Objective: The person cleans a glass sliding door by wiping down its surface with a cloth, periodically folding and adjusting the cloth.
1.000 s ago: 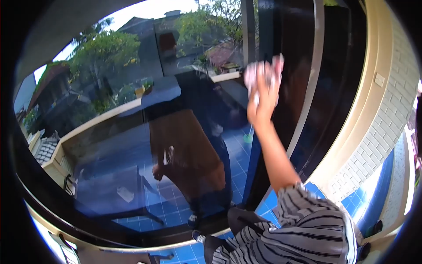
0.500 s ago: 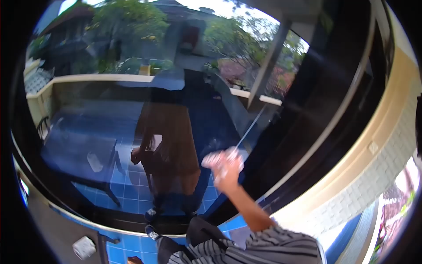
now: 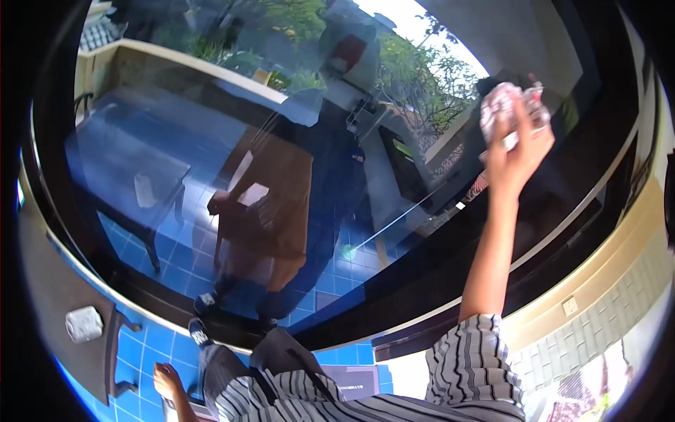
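My right hand (image 3: 519,151) is raised high on the right side of a large dark-framed glass pane (image 3: 394,232). Its fingers press a crumpled pink-and-white cloth (image 3: 500,112) flat to the glass. Low on the left, my left hand (image 3: 167,381) hangs beside my leg with its fingers curled in. What those fingers hold, if anything, I cannot make out. The glass mirrors my body, a table and blue floor tiles.
A dark table (image 3: 63,281) with a white packet (image 3: 84,324) on it stands at lower left. Blue tiles (image 3: 151,337) and a grey doormat (image 3: 351,380) lie underfoot. A pale textured wall (image 3: 598,316) runs along the right.
My right hand has moved up and to the right over the glass with the cloth. My view has shifted, and more of my left hand shows at lower left.
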A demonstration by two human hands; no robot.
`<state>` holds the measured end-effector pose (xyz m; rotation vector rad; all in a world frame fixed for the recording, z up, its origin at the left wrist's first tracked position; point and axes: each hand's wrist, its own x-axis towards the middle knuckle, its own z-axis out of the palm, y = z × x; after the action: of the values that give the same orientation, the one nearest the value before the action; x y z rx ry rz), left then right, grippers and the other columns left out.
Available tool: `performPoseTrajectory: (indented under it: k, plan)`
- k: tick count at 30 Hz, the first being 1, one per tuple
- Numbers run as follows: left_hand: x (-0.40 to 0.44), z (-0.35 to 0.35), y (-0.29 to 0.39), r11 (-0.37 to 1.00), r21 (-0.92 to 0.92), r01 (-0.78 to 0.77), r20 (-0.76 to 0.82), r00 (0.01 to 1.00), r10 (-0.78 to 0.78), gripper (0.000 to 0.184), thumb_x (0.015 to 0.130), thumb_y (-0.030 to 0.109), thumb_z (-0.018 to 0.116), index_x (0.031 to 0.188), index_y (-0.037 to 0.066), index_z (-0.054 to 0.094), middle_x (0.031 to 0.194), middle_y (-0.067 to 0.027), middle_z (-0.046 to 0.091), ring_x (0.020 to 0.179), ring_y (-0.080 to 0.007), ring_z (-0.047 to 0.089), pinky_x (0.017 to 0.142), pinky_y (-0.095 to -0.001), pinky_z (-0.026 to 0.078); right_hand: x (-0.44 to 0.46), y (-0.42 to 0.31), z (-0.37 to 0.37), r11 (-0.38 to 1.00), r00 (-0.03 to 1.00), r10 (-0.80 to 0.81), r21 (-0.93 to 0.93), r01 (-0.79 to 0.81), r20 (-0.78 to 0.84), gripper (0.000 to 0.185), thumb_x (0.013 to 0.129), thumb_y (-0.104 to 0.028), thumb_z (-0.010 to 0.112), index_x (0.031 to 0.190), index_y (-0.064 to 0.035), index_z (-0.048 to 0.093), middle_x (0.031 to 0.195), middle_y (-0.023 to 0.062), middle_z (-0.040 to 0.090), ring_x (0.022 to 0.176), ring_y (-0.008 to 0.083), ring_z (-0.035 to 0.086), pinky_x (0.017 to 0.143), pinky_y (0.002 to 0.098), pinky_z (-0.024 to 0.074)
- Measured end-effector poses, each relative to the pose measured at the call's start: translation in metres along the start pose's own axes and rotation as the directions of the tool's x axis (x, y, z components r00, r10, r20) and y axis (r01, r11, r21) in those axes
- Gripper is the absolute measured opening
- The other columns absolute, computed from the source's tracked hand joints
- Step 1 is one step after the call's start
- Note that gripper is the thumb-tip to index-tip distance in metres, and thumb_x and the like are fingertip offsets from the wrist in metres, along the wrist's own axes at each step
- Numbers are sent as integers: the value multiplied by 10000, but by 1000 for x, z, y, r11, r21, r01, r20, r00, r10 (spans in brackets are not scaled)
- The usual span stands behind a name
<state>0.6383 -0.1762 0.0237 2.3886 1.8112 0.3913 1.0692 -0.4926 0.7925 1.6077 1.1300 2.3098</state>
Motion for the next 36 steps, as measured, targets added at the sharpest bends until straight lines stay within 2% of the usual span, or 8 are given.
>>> performPoseTrajectory:
  k: [5, 9, 15, 17, 26, 31, 33, 36]
  plan:
    - [-1, 9, -2, 998, -67, 22, 14, 1000, -21, 241, 967, 212, 560, 773, 70, 559, 770, -163, 681, 641, -366, 676, 558, -476, 534, -55, -49, 9, 996, 998, 60, 66, -59, -9, 325, 888, -151, 758, 1207, -92, 738, 1167, 215, 647, 1080, 362, 579, 939, 493, 458]
    - [1, 5, 1, 997, -54, 49, 47, 998, -47, 220, 949, 197, 557, 770, 69, 560, 789, -163, 685, 667, -365, 681, 559, -469, 530, -168, -190, -29, 663, 896, 126, 636, -396, 426, 181, 889, -195, 734, 841, -85, 599, 771, 89, 624, 668, 250, 625, 608, 395, 502]
    - [2, -13, 7, 997, -76, 19, 61, 998, -15, 206, 936, 207, 522, 807, 73, 611, 787, -177, 699, 682, -388, 699, 598, -496, 553, -250, -223, -61, 800, 885, -325, 596, 69, 334, 215, 676, -265, 775, 847, -162, 694, 1030, 35, 652, 872, 267, 607, 713, 450, 438]
    - [4, -10, 8, 997, -77, 3, 17, 1000, -1, 210, 934, 219, 529, 796, 82, 606, 777, -165, 698, 678, -380, 699, 595, -498, 550, -222, -181, -33, 851, 744, -144, 465, -243, 652, 174, 722, -316, 741, 728, -167, 653, 827, 66, 636, 726, 268, 608, 612, 449, 432]
    - [1, -2, 2, 1000, -18, 22, 44, 999, -21, 217, 939, 223, 576, 771, 87, 559, 766, -146, 673, 673, -352, 680, 573, -466, 526, -12, -55, 17, 979, 990, 137, 151, -137, 6, 439, 782, -138, 786, 1216, -168, 731, 1088, 189, 604, 1020, 382, 560, 894, 490, 442]
    - [1, 4, 2, 999, -21, 28, 17, 999, -27, 200, 933, 215, 582, 777, 92, 570, 756, -141, 675, 661, -339, 682, 571, -463, 526, -128, -177, -15, 956, 947, -13, 282, -82, 321, 269, 752, -300, 734, 992, -179, 742, 820, 115, 596, 737, 330, 569, 689, 491, 384]
    - [2, 4, 5, 999, -37, 27, 4, 1000, -27, 200, 908, 245, 571, 783, 108, 645, 784, -153, 713, 710, -364, 708, 635, -491, 561, -207, -237, -37, 884, 711, -124, 402, -238, 692, 166, 709, -272, 745, 799, -169, 650, 827, 83, 617, 746, 294, 597, 686, 476, 399]
    - [-2, 11, 1, 999, 29, 29, -12, 1000, -29, 192, 898, 263, 582, 811, 117, 671, 778, -142, 717, 741, -355, 713, 668, -489, 566, -268, -268, -61, 775, 867, -305, 632, -14, 393, 164, 710, -288, 728, 829, -184, 683, 1117, 44, 679, 1000, 247, 619, 849, 440, 437]
